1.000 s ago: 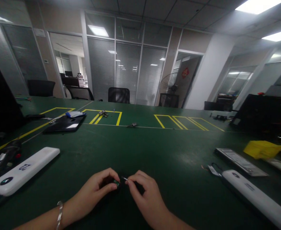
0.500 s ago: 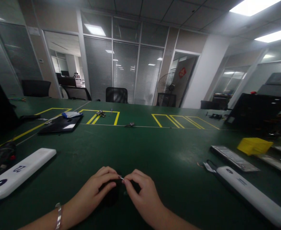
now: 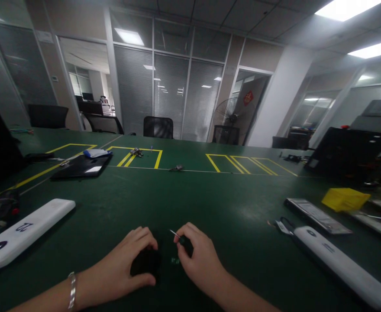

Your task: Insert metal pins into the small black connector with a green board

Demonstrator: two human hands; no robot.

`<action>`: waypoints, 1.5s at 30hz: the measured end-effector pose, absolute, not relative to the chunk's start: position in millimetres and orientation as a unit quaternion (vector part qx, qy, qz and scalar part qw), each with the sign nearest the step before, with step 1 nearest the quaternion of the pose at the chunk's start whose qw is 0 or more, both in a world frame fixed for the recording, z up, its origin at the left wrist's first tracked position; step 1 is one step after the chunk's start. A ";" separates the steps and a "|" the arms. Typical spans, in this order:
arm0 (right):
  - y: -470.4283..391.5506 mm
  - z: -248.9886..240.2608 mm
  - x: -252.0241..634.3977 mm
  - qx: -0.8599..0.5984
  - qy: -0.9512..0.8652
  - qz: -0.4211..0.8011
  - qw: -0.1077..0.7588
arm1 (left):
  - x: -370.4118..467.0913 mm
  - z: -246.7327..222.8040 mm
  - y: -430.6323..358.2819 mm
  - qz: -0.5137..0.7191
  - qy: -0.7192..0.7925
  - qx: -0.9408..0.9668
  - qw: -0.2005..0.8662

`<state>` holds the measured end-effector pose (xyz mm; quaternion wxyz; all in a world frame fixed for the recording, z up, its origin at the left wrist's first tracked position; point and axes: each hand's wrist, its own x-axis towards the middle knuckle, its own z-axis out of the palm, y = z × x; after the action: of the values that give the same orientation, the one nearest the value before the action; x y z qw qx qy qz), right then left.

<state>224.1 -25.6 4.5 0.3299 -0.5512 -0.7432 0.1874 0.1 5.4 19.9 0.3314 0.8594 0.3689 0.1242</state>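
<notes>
A small screwdriver [image 3: 174, 233] with a thin metal shaft and a dark handle is in my right hand [image 3: 198, 255]. Its fingers close round the handle, and the tip points up and left. My left hand [image 3: 122, 264] rests low over the table, thumb and fingers spread apart and curved. Between them lies a very dark patch [image 3: 143, 262]; whether it is a black object or shadow I cannot tell. Just left of my right thumb, a small greenish piece [image 3: 175, 260] lies on the table.
White numbered bars lie left [image 3: 31, 232] and right [image 3: 343, 264] on the green table [image 3: 210, 195]. A flat metal-coloured box [image 3: 317, 215] and a yellow block [image 3: 344, 198] sit at right. Farther back are a black laptop-like slab [image 3: 82, 167] and a small dark part [image 3: 178, 167].
My left hand has come away from the screwdriver tip and opened, its thumb moving down. The screwdriver stays in my right hand, its shaft and dark handle now more visible.
</notes>
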 end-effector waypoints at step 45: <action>-30.1 7.8 215.8 -0.593 -0.745 0.200 0.231 | -0.1 7.5 15.1 0.235 0.386 0.768 0.454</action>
<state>215.8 -30.1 7.8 0.2314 -0.5934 -0.7445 0.2001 -0.1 15.1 7.5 0.4539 0.7680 0.3862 0.2346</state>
